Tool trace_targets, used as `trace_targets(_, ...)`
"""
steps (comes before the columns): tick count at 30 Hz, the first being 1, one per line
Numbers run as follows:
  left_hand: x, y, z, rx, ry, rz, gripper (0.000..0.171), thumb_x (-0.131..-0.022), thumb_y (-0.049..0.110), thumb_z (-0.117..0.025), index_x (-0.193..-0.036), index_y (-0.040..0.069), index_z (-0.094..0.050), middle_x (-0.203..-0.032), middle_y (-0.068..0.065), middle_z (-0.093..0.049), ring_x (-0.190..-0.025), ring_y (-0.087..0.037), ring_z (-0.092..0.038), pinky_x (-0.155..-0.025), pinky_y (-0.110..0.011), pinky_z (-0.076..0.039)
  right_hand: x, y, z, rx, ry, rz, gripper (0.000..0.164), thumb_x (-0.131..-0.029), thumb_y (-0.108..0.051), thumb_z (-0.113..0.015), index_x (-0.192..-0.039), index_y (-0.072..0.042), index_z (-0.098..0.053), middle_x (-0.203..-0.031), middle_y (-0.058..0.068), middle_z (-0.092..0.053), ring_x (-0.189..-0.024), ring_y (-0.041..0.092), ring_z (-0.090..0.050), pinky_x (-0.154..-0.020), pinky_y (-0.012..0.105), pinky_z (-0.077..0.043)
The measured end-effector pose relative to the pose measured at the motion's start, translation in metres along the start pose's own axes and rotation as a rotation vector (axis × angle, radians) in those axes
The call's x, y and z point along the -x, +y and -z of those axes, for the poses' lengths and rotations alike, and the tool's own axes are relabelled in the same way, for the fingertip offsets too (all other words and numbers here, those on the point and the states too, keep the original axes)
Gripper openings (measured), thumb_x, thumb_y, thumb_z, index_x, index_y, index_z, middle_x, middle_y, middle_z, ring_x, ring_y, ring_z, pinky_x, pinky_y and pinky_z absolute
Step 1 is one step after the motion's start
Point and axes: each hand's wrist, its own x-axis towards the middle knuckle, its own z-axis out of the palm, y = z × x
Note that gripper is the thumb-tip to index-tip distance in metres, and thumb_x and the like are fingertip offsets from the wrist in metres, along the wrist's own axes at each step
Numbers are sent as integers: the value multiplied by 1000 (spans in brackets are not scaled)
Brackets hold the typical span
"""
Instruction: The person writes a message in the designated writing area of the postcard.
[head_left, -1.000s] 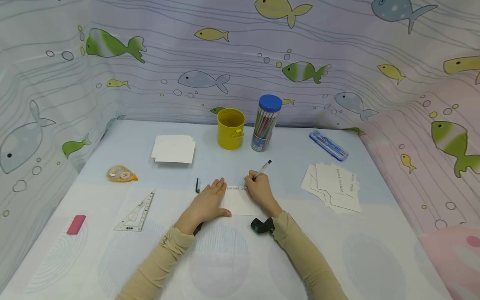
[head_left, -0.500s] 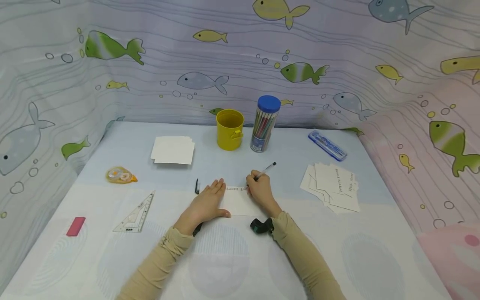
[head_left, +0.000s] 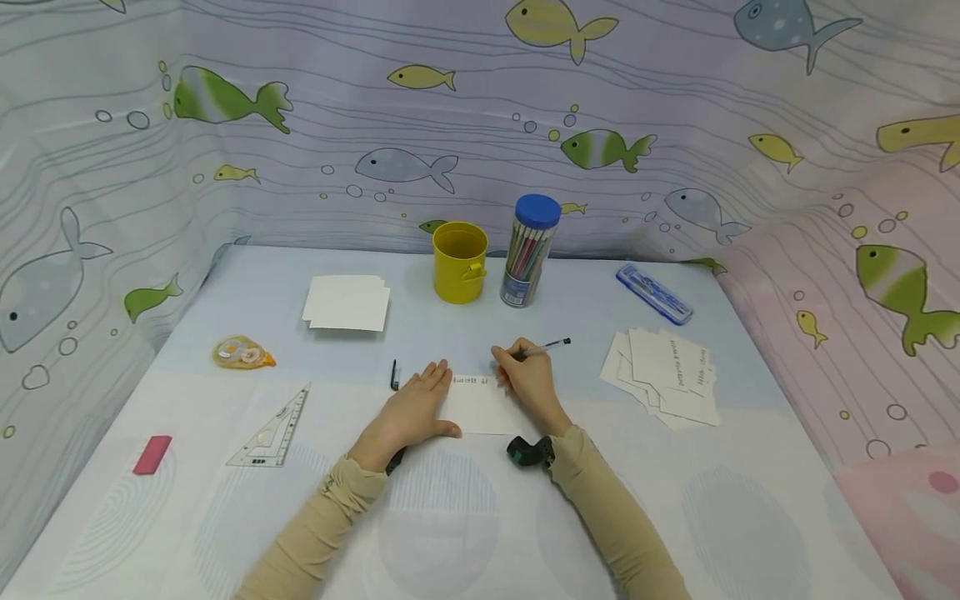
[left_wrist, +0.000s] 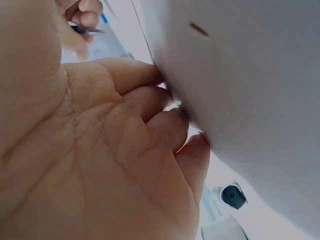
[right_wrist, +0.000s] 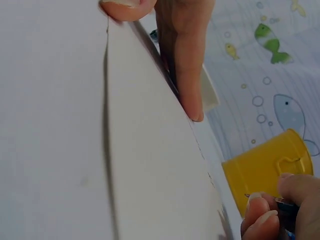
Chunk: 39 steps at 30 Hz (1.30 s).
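Note:
My left hand (head_left: 411,410) lies flat over the left end of a white paper card (head_left: 480,410), fingers straight and thumb spread along it. A line of small handwriting runs near the card's far edge. At the card's right side my right hand (head_left: 534,385) pinches a pen (head_left: 555,343) with a clear barrel, its back end leaning out to the right. In the right wrist view the pen tip (right_wrist: 247,195) shows past the fingers and seems off the paper. Just left of my left fingertips lies a black pen cap (head_left: 394,377).
Blank cards (head_left: 347,302) are stacked at back left, written cards (head_left: 667,377) at right. A yellow bucket (head_left: 459,265), a pencil tub (head_left: 529,252) and a blue case (head_left: 654,293) stand behind. Left are correction tape (head_left: 243,352), a set square (head_left: 273,429) and an eraser (head_left: 152,455).
My right hand has shifted slightly right and turned, so the pen leans lower to the right. A few more letters show on the card. My left hand stays in place.

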Motion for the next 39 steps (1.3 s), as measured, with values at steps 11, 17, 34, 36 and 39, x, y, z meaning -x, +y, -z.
trace_targets(11,0,0,-2,-11,0,6,97,-81,45,-73,-148,-9,-28,-159,-24,-19,-149,-39,-18,-120,-52,-23,2,3,-8,165,-88,194,41,-94,-8,-51,-57,-11,-36,-40,-3,-45,-31,5,-41,-31,18,-26)
trace_targets(17,1,0,-2,-16,-4,1,97,-82,44,-73,-148,-10,-27,-159,-25,-19,-148,-39,-18,-120,-53,-23,1,2,-9,186,-94,171,40,-93,-8,-51,-57,-12,-35,-41,-3,-44,-31,5,-40,-31,18,-25)
trace_targets(34,0,-1,-2,-27,2,-5,98,-81,45,-73,-148,-9,-27,-159,-25,-19,-148,-40,-19,-119,-53,-24,-1,5,-11,112,-62,155,40,-94,-6,-52,-58,-10,-36,-40,-3,-43,-29,3,-40,-30,20,-26)
trace_targets(36,-1,-2,-2,-29,5,-9,97,-82,45,-73,-148,-10,-27,-159,-25,-19,-148,-40,-19,-119,-53,-24,0,3,-10,128,-67,149,40,-94,-6,-51,-57,-11,-36,-40,-3,-43,-30,4,-40,-31,19,-26)
trace_targets(39,-2,-2,-3,-32,7,-12,97,-82,45,-72,-148,-10,-27,-159,-25,-19,-148,-40,-19,-119,-53,-24,0,1,-9,157,-79,145,39,-92,-6,-50,-57,-12,-35,-40,-4,-42,-31,6,-39,-31,19,-25)
